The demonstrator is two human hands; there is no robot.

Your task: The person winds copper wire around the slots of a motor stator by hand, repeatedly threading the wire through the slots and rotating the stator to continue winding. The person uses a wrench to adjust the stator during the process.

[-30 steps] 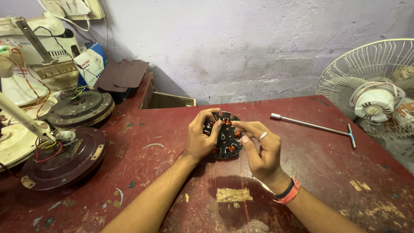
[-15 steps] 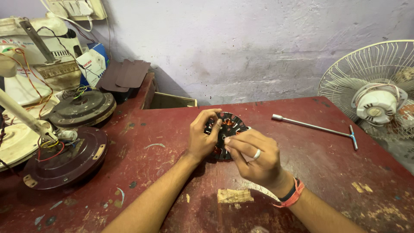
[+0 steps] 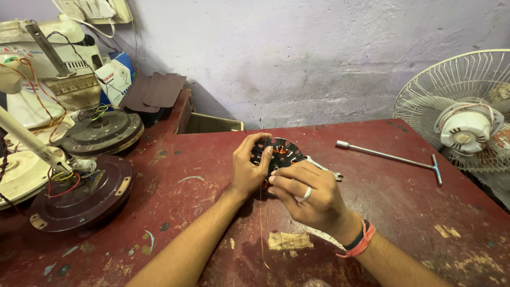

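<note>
Here, both hands' fingers [image 3: 265, 159] tight around a round copper-wound stator [image 3: 281, 151] above the red table [image 3: 212, 159].

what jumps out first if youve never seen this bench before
At the middle of the worn red table, the left hand and the right hand hold a round black stator with copper windings, and a thin copper wire hangs from it toward the near edge. A white table fan with a wire guard stands at the right edge, and dark ceiling fan motor housings are piled at the left. A T-handle wrench lies between stator and fan.
</note>
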